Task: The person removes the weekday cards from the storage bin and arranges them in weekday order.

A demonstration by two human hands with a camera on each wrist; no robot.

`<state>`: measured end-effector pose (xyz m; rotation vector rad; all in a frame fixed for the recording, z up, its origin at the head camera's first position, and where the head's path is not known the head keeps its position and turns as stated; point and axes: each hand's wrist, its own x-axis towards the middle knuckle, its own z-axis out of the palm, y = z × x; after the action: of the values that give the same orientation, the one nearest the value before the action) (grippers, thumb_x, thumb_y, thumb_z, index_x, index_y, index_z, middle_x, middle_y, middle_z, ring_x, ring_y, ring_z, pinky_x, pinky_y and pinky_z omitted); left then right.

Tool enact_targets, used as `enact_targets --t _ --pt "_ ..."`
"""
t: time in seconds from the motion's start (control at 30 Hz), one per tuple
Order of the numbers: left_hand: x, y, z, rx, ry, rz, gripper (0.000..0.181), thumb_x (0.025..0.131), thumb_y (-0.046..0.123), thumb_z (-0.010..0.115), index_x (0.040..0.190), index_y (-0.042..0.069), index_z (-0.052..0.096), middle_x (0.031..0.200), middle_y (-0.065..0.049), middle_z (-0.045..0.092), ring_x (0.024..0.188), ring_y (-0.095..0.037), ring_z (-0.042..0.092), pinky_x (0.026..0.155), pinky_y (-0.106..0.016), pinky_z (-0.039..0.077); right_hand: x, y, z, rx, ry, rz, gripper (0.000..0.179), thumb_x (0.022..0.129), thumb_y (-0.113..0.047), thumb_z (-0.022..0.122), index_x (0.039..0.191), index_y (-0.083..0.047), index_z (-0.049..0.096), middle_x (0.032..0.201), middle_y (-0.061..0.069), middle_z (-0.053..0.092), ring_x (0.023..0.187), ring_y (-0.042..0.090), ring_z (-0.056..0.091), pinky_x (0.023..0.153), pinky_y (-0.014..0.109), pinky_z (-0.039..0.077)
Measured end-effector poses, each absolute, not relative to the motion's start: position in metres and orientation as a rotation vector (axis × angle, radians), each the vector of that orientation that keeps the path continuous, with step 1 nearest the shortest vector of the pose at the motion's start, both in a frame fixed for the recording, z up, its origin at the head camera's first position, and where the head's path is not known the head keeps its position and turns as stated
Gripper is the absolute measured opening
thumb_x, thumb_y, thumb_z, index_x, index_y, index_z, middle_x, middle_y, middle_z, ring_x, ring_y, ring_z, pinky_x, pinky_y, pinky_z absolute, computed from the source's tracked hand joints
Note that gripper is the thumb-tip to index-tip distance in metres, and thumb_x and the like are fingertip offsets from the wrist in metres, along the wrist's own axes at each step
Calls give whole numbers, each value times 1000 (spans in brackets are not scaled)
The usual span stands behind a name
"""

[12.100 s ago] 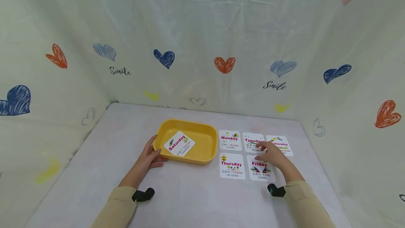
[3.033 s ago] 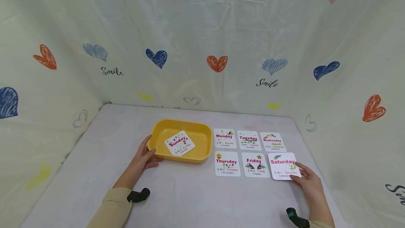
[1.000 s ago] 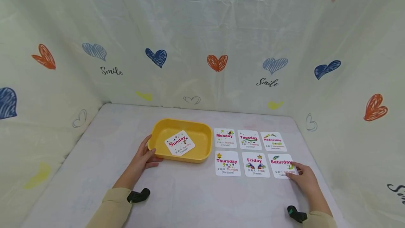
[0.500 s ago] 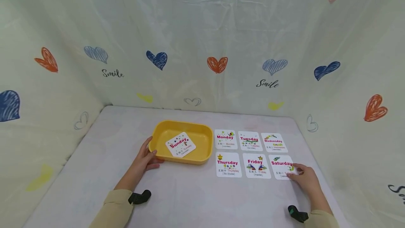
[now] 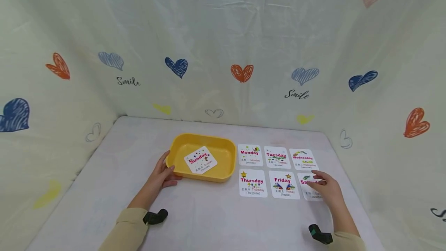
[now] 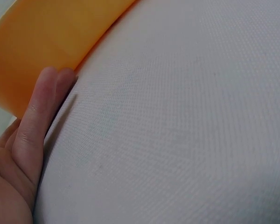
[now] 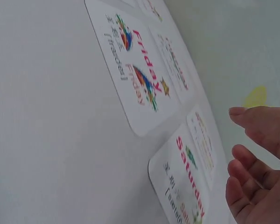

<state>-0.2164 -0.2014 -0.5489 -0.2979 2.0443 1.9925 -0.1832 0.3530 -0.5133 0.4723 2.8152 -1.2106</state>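
At the front-left corner of a shallow yellow tray [image 5: 224, 160], my left hand [image 5: 155, 183] holds the wall. The left wrist view shows fingers [image 6: 35, 116] lying along the tray's outer side [image 6: 46, 42]. Inside the tray a "Sunday" card [image 5: 201, 160] lies tilted. My right hand [image 5: 329, 191] hovers with loosely bent fingers over the "Saturday" card [image 5: 309, 193], covering part of it. From the right wrist, the hand [image 7: 263, 182] holds nothing and is apart from that card.
Right of the tray, the "Monday" [image 5: 250, 158], "Tuesday" [image 5: 277, 160] and "Wednesday" [image 5: 303, 162] cards form a back row. "Thursday" [image 5: 252, 189] and "Friday" [image 5: 283, 191] lie in front, left of "Saturday". A heart-print curtain [image 5: 216, 30] surrounds the white table [image 5: 216, 220].
The "Saturday" card went from the tray to the front row's right end. "Sunday" now shows in the tray. My right hand has let go of "Saturday" and shifted slightly back-left. The left hand stayed.
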Motion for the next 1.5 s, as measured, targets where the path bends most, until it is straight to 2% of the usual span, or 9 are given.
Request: enact_targets --t 0.13,0.37,0.5,0.67,0.97,1.2,1.5 --pt "-217 -200 -550 -297 2044 1992 69 100 35 53 154 45 11 151 -10 37 98 -28 67 83 -34 55 -189 336 -512 366 2853 -1211 60 86 -25 76 135 -1 51 120 22 54 97 31 52 66 37 53" --pt "-217 -200 -550 -296 2050 1981 70 100 35 54 154 44 10 150 -10 37 97 -28 68 82 -33 56 -198 304 -501 246 2778 -1262 53 88 -15 72 135 0 53 125 23 56 104 34 54 77 33 50" --pt "-217 -200 -549 -296 2050 1980 70 100 34 53 154 44 10 150 -10 37 97 -28 67 82 -34 56 -204 287 -499 151 2727 -1292 52 88 -14 72 135 -2 54 124 19 58 103 29 55 76 29 51" --pt "-217 -199 -548 -312 2043 1985 68 101 33 53 154 44 11 150 -10 38 97 -28 67 83 -34 56 -211 263 -496 35 2662 -1350 52 86 -12 73 134 -3 56 122 16 60 102 27 55 73 33 51" --pt "-217 -198 -547 -313 2033 2001 67 101 31 51 154 44 12 150 -10 37 96 -29 67 82 -35 56 -223 224 -485 -155 2641 -1290 46 83 -10 76 127 -4 62 116 14 62 98 24 56 76 33 49" --pt "-217 -201 -548 -282 2045 1997 68 101 32 52 154 43 11 150 -12 38 96 -29 68 82 -34 56 -231 200 -473 -247 2611 -1303 44 83 -10 77 125 -8 64 116 11 63 97 22 57 81 35 52" --pt "-217 -201 -549 -283 2046 1992 68 101 33 52 154 43 11 149 -12 38 97 -29 68 82 -34 56 -240 168 -465 -432 2528 -1332 44 83 -7 76 126 -4 64 115 13 63 96 22 57 83 34 53"
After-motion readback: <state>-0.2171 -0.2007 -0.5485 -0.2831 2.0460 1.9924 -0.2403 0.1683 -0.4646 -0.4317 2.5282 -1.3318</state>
